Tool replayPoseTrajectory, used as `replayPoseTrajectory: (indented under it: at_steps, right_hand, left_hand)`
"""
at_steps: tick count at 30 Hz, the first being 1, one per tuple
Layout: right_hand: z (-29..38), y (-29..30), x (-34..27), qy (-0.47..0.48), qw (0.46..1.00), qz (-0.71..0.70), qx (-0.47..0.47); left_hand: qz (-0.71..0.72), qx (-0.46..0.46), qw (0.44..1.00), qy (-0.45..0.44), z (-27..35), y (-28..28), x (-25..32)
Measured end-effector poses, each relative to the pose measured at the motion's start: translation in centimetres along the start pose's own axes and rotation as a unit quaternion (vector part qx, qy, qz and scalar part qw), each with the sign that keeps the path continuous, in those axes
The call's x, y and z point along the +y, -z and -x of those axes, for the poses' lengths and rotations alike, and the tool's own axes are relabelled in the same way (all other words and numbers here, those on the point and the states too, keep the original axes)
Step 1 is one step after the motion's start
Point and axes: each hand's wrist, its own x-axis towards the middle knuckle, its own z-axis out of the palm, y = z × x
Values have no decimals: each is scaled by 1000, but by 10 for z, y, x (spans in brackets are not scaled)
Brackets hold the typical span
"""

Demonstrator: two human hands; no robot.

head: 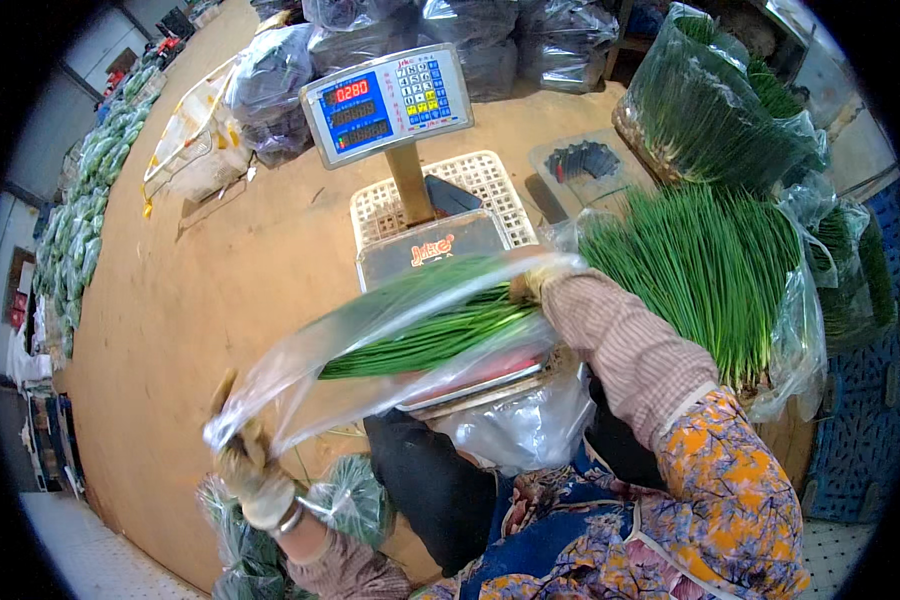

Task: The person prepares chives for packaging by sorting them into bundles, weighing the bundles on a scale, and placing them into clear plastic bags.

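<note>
My left hand (pixel 253 466), in a pale work glove, grips the gathered end of a clear plastic bag (pixel 274 386). The bag is stretched across to my right hand (pixel 538 281), which is also gloved. That hand closes around one end of a bunch of long green chives (pixel 427 341) at the bag's right end. Most of the bunch lies inside the clear film. Beneath it is the weighing platform (pixel 480 384) of a digital scale, partly hidden by the bag. The scale's display head (pixel 386 105) is lit, on a post behind the platform.
A large heap of loose chives (pixel 705 277) stands at right, with a bagged bundle (pixel 712 112) behind. A cream plastic basket (pixel 510 176) sits behind the scale. Clear plastic bags (pixel 517 427) lie before my lap. Packed bags (pixel 360 502) are by my left knee. A white basket (pixel 202 161) stands farther left.
</note>
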Motion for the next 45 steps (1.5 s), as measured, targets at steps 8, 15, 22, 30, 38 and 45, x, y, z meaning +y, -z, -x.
replayPoseTrajectory:
  at_steps: [8,15,22,30,38,45]
  right_hand:
    - [20,31,18,-68,997,-19,-39]
    - [194,54,61,59,939,-271,206]
    - [337,-64,238,-350,918,-121,139]
    - [344,-88,281,-250,924,-288,35]
    - [348,-87,263,-319,908,-269,-27]
    - [345,-73,247,-308,885,-343,-67]
  left_hand:
    - [41,-112,993,-6,-36,-68,35]
    - [-120,-30,968,-218,12,-39,15]
    - [43,-259,924,-278,131,-212,87]
    - [198,-647,735,-31,286,-342,73]
    - [-49,-804,585,92,345,-377,48]
    - [126,-773,556,278,346,-382,41]
